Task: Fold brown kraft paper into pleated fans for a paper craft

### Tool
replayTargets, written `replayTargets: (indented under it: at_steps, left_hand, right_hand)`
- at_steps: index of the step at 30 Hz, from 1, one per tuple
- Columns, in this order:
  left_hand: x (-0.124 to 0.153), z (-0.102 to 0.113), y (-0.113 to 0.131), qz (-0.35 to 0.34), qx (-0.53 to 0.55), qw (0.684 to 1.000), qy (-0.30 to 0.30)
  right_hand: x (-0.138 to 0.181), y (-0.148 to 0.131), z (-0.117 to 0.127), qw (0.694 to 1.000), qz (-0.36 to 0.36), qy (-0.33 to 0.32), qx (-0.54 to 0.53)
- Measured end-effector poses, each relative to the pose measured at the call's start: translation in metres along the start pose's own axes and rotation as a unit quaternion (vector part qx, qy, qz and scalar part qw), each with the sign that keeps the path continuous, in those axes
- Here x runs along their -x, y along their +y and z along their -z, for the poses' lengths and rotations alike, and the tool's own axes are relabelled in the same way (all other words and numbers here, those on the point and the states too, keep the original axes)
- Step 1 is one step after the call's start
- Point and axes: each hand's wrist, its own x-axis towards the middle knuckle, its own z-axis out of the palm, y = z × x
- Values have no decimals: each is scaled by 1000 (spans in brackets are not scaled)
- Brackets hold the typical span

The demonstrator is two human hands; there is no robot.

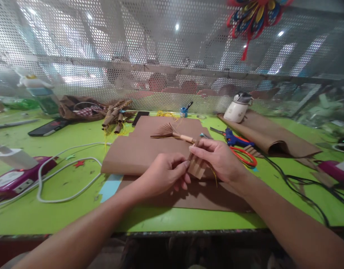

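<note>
Both hands meet over a stack of brown paper sheets on a green table. My left hand and my right hand pinch a small pleated piece of brown paper between their fingertips, holding it just above the sheets. Behind them lies a fringed brown paper fan on a stick, flat on the sheets.
Orange-handled scissors and a blue glue gun lie right of my hands. A brown paper roll, black cables, a white cable, a pink device, paper tubes, phones and a perforated screen surround the work.
</note>
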Motion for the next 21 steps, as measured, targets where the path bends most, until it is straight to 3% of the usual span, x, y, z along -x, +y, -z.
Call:
replayTargets:
  at_steps: [7,21]
  left_hand:
    - [-3,4,-1,-55,-16,996,74]
    - [-2,3,-5,-42,-40,998,25]
  right_hand:
    - [1,-5,6,990,20,-69,118]
    - [-1,6,0,992,7,-40,119]
